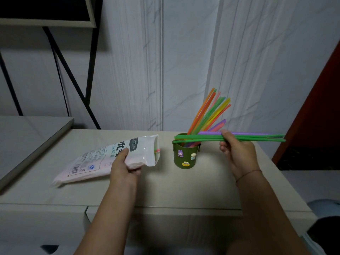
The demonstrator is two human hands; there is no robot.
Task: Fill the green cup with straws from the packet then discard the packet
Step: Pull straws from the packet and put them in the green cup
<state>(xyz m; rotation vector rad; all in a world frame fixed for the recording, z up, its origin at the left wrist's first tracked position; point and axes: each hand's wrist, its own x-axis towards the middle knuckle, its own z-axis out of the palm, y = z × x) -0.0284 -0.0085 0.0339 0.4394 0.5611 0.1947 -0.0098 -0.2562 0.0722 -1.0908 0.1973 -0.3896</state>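
- Lying on its side toward the left part of the worktop (165, 188), the straw packet (103, 159) points its open mouth at the green cup (186, 156), with a few straw tips showing at the opening.
- The left hand (124, 168) is closed around the packet near that mouth, thumb on top.
- The green cup stands upright near the worktop's back edge, right of the packet and apart from it, holding a fan of coloured straws (211, 113) leaning right.
- The right hand (237, 153) pinches a small bunch of green and purple straws (257, 138) held level, their left ends over the cup's rim.
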